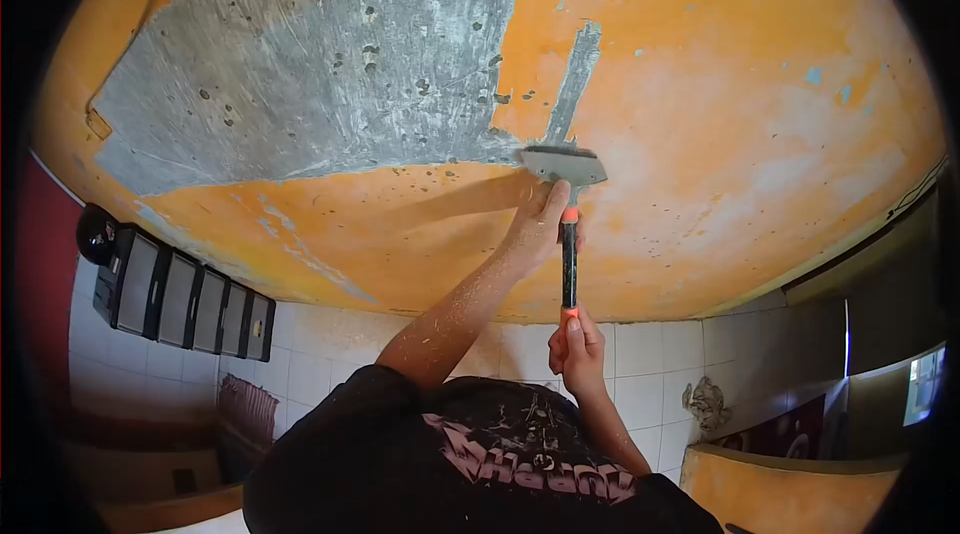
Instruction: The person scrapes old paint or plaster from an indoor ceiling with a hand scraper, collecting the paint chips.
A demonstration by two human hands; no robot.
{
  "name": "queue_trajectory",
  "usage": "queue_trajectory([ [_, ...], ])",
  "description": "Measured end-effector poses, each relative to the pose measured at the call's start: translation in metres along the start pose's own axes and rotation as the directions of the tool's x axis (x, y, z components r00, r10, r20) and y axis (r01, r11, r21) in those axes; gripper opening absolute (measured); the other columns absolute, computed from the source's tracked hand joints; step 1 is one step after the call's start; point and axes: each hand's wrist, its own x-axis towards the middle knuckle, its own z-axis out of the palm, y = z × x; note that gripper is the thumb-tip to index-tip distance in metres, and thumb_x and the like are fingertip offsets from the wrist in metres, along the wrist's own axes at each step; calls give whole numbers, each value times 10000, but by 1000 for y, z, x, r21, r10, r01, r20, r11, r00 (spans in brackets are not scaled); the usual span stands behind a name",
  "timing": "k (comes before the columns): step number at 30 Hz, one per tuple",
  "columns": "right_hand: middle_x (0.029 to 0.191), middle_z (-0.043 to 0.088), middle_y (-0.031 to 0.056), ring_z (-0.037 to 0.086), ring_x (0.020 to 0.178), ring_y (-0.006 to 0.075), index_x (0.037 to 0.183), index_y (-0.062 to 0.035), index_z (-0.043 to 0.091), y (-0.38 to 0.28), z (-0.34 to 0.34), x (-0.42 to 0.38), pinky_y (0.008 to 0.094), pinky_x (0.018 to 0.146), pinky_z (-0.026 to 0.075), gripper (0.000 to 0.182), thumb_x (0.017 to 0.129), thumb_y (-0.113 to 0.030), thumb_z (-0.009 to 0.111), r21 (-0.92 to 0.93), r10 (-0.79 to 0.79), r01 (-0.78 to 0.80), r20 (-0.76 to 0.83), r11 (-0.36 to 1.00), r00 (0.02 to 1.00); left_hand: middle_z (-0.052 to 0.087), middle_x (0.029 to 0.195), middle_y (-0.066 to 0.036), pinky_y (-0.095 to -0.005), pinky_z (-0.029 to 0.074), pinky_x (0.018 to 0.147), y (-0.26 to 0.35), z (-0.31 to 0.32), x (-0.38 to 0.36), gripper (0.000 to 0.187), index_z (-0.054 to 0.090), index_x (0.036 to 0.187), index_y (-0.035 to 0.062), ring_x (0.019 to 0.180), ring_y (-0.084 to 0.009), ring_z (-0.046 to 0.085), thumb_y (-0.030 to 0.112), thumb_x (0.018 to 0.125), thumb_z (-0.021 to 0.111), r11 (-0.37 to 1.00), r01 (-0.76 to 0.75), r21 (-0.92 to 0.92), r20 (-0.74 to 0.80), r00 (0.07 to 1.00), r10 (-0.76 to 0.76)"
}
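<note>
A long-handled paint scraper (570, 264) has a wide metal blade head (563, 166) and a black handle with orange-red bands. Its blade edge meets the orange wall (690, 164) at the lower end of a narrow scraped strip (574, 84). My left hand (543, 219) is closed around the neck just below the head, thumb lying along it, other fingers partly hidden behind. Lower down, my right hand (581, 352) grips the handle's end. Pale flakes cling to my left forearm. A large bare grey patch (330, 64) with dark pits spreads to the upper left.
To the left stands a black-framed drawer unit (190, 299) with a round black object (97, 233) at its end. A cable runs along the wall at upper left. White floor tiles (640, 364) lie below; a crumpled cloth-like thing (707, 404) and an orange ledge (790, 489) are at right.
</note>
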Motion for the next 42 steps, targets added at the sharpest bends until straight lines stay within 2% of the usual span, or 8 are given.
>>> queue_trajectory([
  [5, 604, 417, 7, 369, 431, 76, 1384, -73, 471, -5, 12, 20, 233, 372, 331, 424, 1060, -346, 445, 25, -104, 102, 72, 994, 992, 576, 676, -91, -352, 530, 580, 31, -8, 12, 436, 476, 1043, 57, 584, -206, 603, 481, 1056, 376, 986, -27, 165, 51, 999, 19],
  [11, 589, 378, -2, 358, 429, 77, 1365, -73, 479, -6, 7, 3, 234, 368, 332, 397, 1063, -328, 441, 58, 2, -1, -21, 998, 1000, 576, 653, -99, -340, 511, 528, -5, -3, 4, 465, 520, 1012, 24, 549, -207, 595, 464, 1059, 379, 999, -3, 38, -4, 1000, 3],
  [15, 585, 330, -20, 337, 431, 77, 1351, -62, 485, -6, 6, 17, 235, 361, 329, 404, 1059, -339, 448, 59, -80, 78, 33, 995, 996, 587, 662, -100, -337, 513, 546, 30, -6, 26, 487, 522, 1033, 20, 568, -205, 601, 486, 1054, 381, 971, -59, 231, 118, 993, 33],
  [19, 583, 351, -19, 338, 422, 73, 1399, -65, 458, -9, 12, 2, 235, 359, 324, 444, 1058, -348, 450, 58, -39, 39, -5, 998, 999, 594, 623, -89, -326, 488, 517, 22, 1, 13, 467, 526, 909, 33, 535, -193, 602, 452, 1060, 387, 989, -44, 139, 5, 999, 44],
  [22, 576, 398, -2, 346, 405, 74, 1379, -63, 473, -1, 7, 3, 232, 362, 321, 421, 1061, -338, 442, 11, -11, 11, -41, 1000, 999, 586, 659, -99, -337, 504, 546, 11, 2, 5, 484, 521, 997, 21, 571, -202, 597, 480, 1057, 376, 996, -32, 83, 35, 999, 29],
  [25, 575, 409, -1, 353, 403, 74, 1319, -62, 510, -19, 9, 16, 224, 366, 321, 381, 1062, -334, 439, -64, -153, 153, 11, 986, 988, 587, 668, -99, -335, 501, 552, 33, 6, 21, 476, 511, 988, 39, 570, -206, 595, 486, 1058, 364, 994, -64, 84, 67, 996, 59],
  [29, 571, 407, -7, 363, 407, 67, 1236, -58, 540, -18, 10, 7, 220, 361, 314, 348, 1061, -342, 442, -50, -86, 85, -27, 995, 996, 583, 668, -104, -334, 506, 548, 22, 5, 13, 448, 497, 962, 62, 558, -207, 592, 479, 1059, 365, 997, -41, 63, 46, 998, 38],
  [42, 578, 439, 3, 386, 414, 68, 1293, -51, 518, -10, 13, 3, 225, 370, 315, 386, 1063, -351, 436, -9, -63, 62, -56, 998, 996, 574, 674, -95, -335, 504, 561, 21, 3, 15, 500, 522, 1034, 33, 575, -201, 588, 509, 1049, 372, 993, -60, 99, 54, 997, 55],
])
